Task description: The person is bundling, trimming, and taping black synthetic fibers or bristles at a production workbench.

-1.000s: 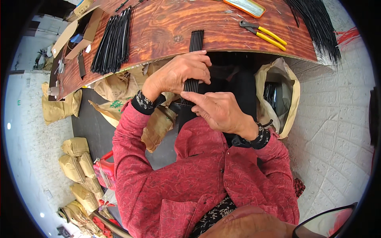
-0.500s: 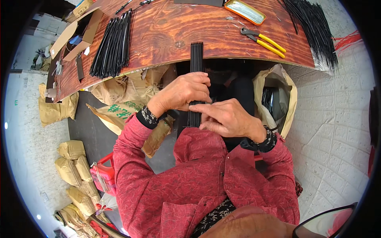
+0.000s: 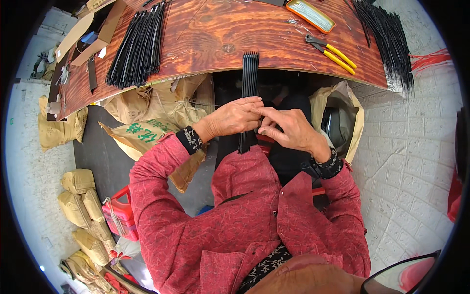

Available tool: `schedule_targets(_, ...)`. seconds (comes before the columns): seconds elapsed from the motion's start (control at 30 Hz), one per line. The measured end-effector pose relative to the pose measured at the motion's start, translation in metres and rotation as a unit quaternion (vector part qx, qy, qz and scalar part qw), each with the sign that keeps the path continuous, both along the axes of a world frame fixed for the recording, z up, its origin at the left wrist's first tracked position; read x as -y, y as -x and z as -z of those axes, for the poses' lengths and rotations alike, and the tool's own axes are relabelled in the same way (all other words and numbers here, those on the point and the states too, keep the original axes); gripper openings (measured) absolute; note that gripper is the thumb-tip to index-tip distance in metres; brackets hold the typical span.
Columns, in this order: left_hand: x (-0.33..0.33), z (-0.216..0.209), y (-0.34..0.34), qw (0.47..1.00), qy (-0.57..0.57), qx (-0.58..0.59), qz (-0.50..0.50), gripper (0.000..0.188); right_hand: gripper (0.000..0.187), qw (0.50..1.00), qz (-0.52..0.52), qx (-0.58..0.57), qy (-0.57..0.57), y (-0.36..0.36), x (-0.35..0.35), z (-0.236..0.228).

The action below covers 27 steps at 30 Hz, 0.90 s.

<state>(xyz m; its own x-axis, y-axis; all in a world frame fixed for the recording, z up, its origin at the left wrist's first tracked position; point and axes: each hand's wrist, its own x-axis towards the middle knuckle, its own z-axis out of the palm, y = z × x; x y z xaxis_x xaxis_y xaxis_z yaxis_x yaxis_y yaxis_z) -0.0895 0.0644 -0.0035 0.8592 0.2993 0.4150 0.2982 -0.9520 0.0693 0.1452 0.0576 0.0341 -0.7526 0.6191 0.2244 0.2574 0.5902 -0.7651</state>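
A slim bundle of thin black rods (image 3: 250,73) stands lengthwise before me, its even upper tips just over the table edge and its lower end above my lap. My left hand (image 3: 235,116) is wrapped round the bundle's middle and covers part of it. From the right, my right hand (image 3: 290,128) reaches in with its index fingertip at the left fingers, beside the bundle. The right thumb stands apart from that index finger, the other fingers curl under, and I see nothing held between them.
On the wooden table (image 3: 205,46) lie a larger pile of black rods (image 3: 137,46), yellow-handled pliers (image 3: 333,54), an orange-rimmed tin (image 3: 311,15) of thin pieces and a black bunch (image 3: 387,44). An open paper sack (image 3: 360,117) stands below right; brown paper bags (image 3: 147,103) lie left.
My right hand has moved up from the bundle's lower part to the left fingers. The left hand keeps its hold, and the whole view has shifted slightly.
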Motion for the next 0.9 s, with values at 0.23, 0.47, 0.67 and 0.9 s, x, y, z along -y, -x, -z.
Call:
schedule_targets(0.23, -0.018, -0.003, 0.005, 0.998, -0.009, -0.062, 0.018, 0.024, 0.045, 0.999, 0.021, 0.034, -0.011, -0.007, -0.030, -0.010)
schedule_targets(0.47, -0.052, -0.030, -0.019, 0.998, 0.006, -0.065, 0.016, 0.025, 0.037, 0.986, 0.123, 0.084, -0.073, -0.075, -0.126, -0.071)
schedule_targets(0.67, -0.057, -0.042, -0.026, 0.998, 0.041, -0.049, 0.004, 0.025, 0.027, 0.930, 0.273, 0.164, -0.182, -0.117, -0.240, -0.088)
schedule_targets(0.9, -0.076, -0.002, 0.012, 0.999, 0.026, -0.017, -0.014, 0.013, 0.025, 0.881, 0.276, 0.183, -0.337, -0.039, -0.361, -0.021)
